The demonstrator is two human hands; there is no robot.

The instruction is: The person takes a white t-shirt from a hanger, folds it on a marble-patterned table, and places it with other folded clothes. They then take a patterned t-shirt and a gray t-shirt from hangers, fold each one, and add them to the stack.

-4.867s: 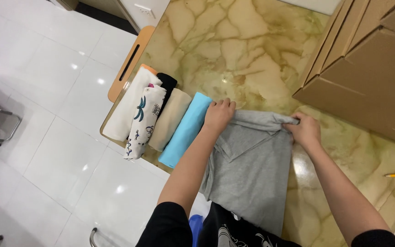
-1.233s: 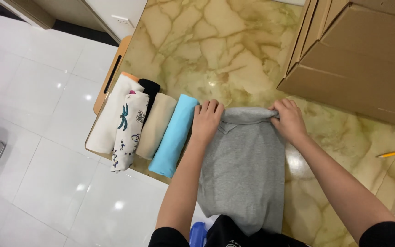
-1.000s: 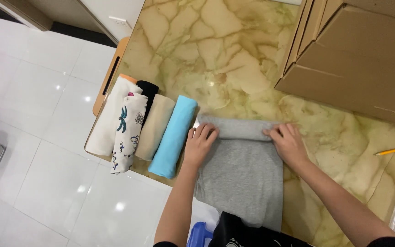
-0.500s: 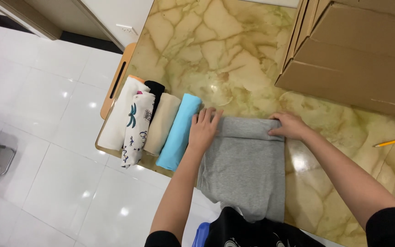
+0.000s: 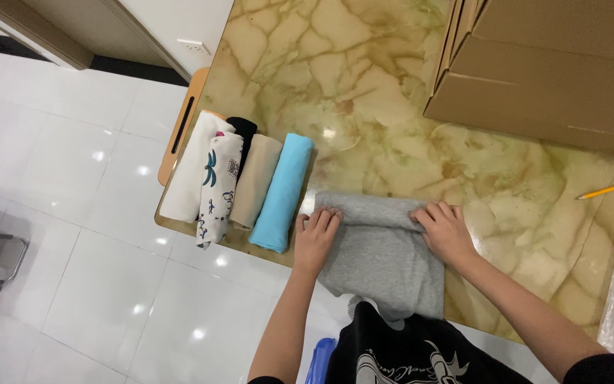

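Both arms extend forward from the lower edge of the view, forearms bare. The left hand point(image 5: 315, 237) lies palm down, fingers together and curled at the tips, wrist straight. The right hand point(image 5: 443, 229) lies palm down at about the same level, fingers bent and pointing left, thumb tucked under. The hands are well apart.

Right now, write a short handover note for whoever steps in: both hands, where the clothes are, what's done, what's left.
Left hand and right hand press flat on the rolled far end of the grey garment, fingers holding the roll.
Grey garment lies on the marble table; its near end hangs off the edge, unrolled.
Done: five rolled garments, including a light blue roll, lined up beside the left hand.
Left: the rest of the grey garment.
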